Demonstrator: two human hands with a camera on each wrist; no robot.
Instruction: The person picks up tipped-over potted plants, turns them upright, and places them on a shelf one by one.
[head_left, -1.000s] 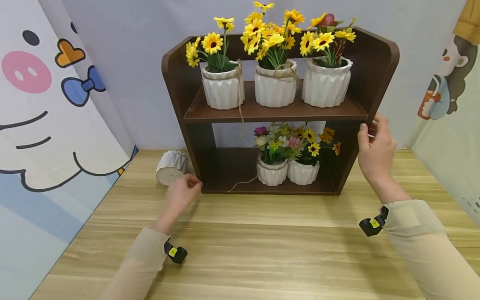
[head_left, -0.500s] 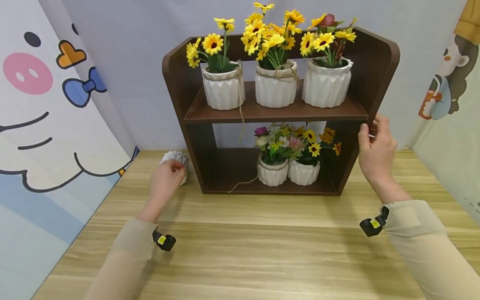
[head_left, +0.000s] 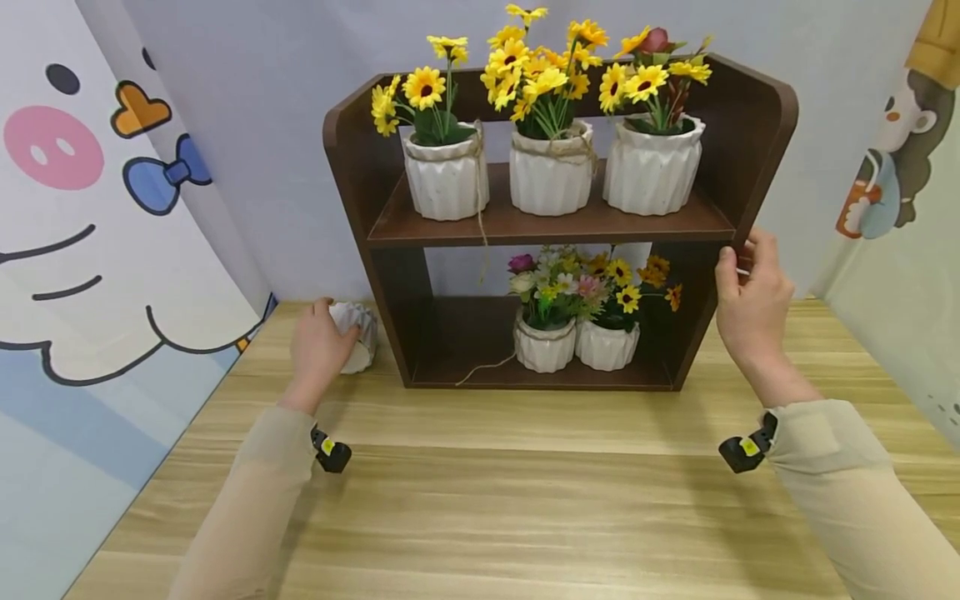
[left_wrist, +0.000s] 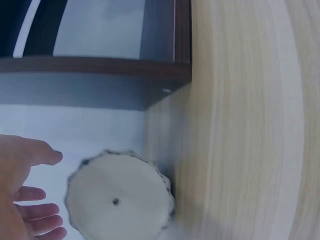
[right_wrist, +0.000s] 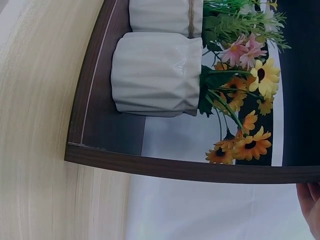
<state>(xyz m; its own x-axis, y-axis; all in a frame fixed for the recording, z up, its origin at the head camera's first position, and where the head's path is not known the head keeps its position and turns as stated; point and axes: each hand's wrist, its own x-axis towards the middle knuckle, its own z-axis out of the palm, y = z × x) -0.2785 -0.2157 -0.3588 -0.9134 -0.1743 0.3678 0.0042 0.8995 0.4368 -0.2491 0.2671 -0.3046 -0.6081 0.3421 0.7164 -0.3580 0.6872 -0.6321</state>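
Note:
In the head view my left hand (head_left: 318,352) is at the left side of a white fluted flowerpot (head_left: 363,335) on the table. In the left wrist view the pot's round base (left_wrist: 122,195), with a small hole, faces the camera. Beside it, my left thumb and fingers are spread apart; contact cannot be made out. My right hand (head_left: 753,304) touches the right side panel of a dark brown two-tier shelf (head_left: 551,227), its fingers against the outer face in the right wrist view.
Three white pots (head_left: 551,177) with mostly yellow flowers stand on the upper tier. Two smaller flowering pots (head_left: 546,346) stand on the lower tier, right of its middle. A loose string (head_left: 483,367) trails left from them. Behind the shelf is a pale wall (head_left: 285,125).
My left hand has moved left from the shelf's lower left corner, passed in front of the loose pot and come to its left side. The right hand has stayed put.

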